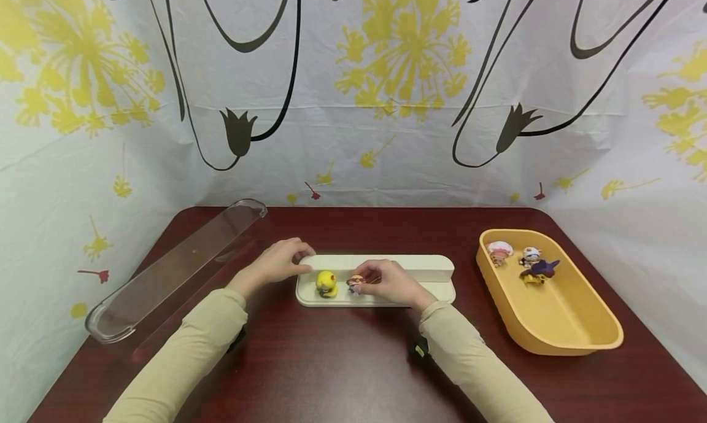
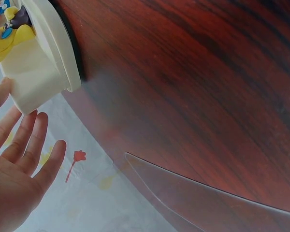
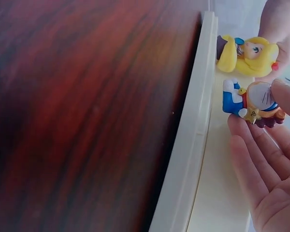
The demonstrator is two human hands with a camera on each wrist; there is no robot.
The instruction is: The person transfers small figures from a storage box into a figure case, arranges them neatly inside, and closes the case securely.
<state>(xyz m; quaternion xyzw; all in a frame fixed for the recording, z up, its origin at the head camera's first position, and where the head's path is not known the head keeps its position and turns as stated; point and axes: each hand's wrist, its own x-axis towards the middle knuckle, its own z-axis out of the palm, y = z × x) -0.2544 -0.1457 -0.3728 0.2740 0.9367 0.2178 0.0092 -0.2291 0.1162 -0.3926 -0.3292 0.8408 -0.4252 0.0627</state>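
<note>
A cream stepped stand [image 1: 394, 262] lies at the middle of the table. My left hand [image 1: 278, 260] holds its left end, thumb on the raised back step and index finger behind it; the other fingers spread loosely in the left wrist view. On the lower ledge, a yellow-haired figurine [image 1: 326, 284] stands near the left end. Just right of it, my right hand [image 1: 389, 283] pinches a small toy figurine [image 3: 258, 102] between thumb and fingers. This one has a whiskered white face and blue-and-white feet, which are at the ledge.
At the right stands a yellow tray [image 1: 552, 325] with several figurines, among them a pink-and-white one [image 1: 499, 252] and a purple-and-yellow one [image 1: 539, 272]. A long clear cover [image 1: 182, 266] lies slantwise at the left. Patterned white sheeting [image 1: 309, 183] rises behind the table.
</note>
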